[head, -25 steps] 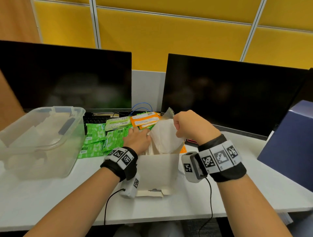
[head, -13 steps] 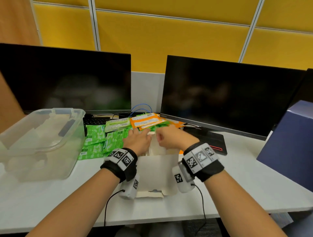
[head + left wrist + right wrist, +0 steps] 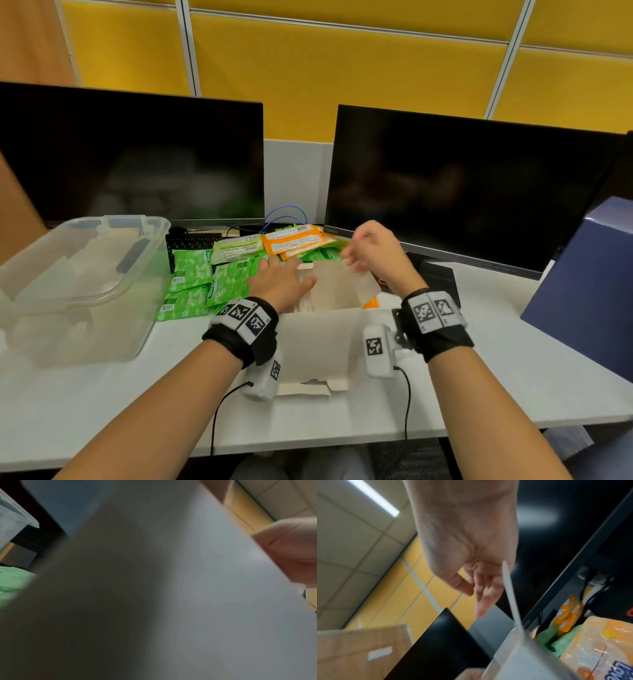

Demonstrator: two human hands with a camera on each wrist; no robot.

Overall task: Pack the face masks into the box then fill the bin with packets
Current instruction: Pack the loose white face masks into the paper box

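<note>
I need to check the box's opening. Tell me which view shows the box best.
The head view: the whole white box stands on the desk, top open, left hand resting inside. The left wrist view shows only a blurred wall; the right wrist view shows just a flap edge and a corner.

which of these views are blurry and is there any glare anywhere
Head view: mostly sharp, but the right hand is motion-smeared above the box. Left wrist view: almost wholly out of focus, filled by a grey box wall. Right wrist view: soft throughout, with ceiling light glare and a reflection on the monitor.
</note>
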